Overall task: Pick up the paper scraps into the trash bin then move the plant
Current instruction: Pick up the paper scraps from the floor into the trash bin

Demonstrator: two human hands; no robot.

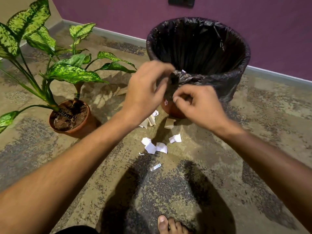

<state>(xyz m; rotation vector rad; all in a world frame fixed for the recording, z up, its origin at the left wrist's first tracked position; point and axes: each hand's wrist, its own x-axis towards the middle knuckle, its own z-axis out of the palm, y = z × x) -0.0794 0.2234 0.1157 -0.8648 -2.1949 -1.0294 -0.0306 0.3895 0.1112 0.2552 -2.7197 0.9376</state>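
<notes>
Hands first: my left hand (145, 92) and right hand (199, 107) both pinch the knotted black plastic liner (179, 81) at the near rim of the round trash bin (199, 53). White and tan torn paper scraps (156, 146) lie on the mottled floor (253, 149) just before it. Green speckled plant in a brown pot (72, 117) stands left, nearby.

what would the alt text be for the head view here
Both hands, left and right, pinch the black liner at the near rim of a bin on a mottled floor. Paper scraps lie on the floor below the hands, a potted plant stands to the left, and a purple wall runs behind.
</notes>
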